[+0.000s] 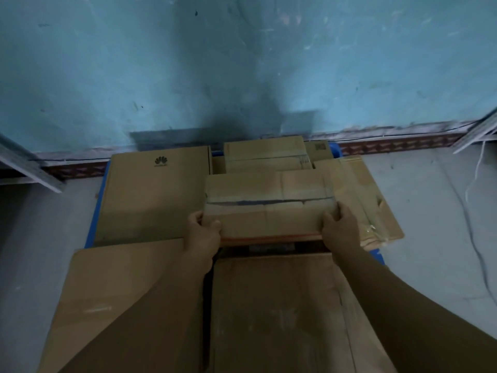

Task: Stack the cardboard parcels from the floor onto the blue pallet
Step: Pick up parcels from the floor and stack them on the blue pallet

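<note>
At the far left the blue pallet shows only as a thin edge beside the large logo-printed parcel, which lies flat on it against the wall. In front of that, nearer the camera, a broad plain parcel fills the lower left. The left hand grips the near left corner of the held parcel, thumb curled over the top face and the other fingers hidden behind the side. That parcel sits in the middle of the view, over the boxes already on the pallet; whether its underside is touching them or is just above cannot be told. It is a long, shallow brown carton with a taped seam running lengthwise, scuffed dark along the tape, and a red strip along its near lower edge. It looks stiff and dry, likely light enough for two hands, and the end corners seem the right place to hold it, since the taped middle could give. Behind it stands a taller parcel near the wall. The right hand clasps the near right corner, fingers wrapped onto the top. Further right a flat creased parcel lies tilted, overhanging the pallet edge.
</note>
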Motion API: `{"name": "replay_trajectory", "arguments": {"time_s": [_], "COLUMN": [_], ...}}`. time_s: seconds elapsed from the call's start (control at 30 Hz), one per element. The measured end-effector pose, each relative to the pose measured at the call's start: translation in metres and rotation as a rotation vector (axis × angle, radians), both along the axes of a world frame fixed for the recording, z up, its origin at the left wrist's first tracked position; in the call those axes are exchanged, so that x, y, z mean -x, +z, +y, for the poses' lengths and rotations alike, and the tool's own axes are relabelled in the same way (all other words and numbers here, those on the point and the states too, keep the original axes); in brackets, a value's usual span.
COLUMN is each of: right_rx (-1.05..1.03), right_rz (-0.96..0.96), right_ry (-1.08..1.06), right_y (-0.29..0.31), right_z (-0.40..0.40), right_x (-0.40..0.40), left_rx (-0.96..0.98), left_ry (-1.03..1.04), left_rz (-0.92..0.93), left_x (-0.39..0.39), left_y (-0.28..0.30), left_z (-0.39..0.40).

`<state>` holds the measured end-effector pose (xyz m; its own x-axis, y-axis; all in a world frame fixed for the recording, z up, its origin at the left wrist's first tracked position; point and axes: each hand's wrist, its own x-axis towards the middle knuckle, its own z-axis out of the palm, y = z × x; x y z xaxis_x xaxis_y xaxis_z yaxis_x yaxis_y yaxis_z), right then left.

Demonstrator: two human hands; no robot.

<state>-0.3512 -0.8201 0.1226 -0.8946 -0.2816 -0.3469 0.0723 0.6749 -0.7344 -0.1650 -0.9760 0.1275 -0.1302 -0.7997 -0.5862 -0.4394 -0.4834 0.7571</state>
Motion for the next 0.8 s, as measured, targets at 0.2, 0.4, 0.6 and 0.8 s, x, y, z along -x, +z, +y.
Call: {"name": "replay_trajectory", "arguments": {"time_s": [0.2,0.4,0.6,0.8], "right_rx": [-0.188,-0.262,-0.241,-0.035], "right_rz": [0.071,0.084,0.05,0.109], "right_ry": [0.107,0.178,0.136,0.068], "right_y": [-0.032,-0.04,-0.026,0.015], "right_z": [0.003,-0.001,-0.001,0.0], "right_x": [0.013,0.019,0.012,-0.011], "left_rx": [0.033,0.046,0.066,0.052], "left_ry": [-0.024,0.022,-0.003,0.122], "left_rz": [-0.068,-0.119,-0.13,0.003], "left_x": [0.016,0.023,0.018,0.006], "left_y": [-0.025,-0.036,-0.02,0.03], "left_z": [0.013,0.015,0.027,0.059]}}
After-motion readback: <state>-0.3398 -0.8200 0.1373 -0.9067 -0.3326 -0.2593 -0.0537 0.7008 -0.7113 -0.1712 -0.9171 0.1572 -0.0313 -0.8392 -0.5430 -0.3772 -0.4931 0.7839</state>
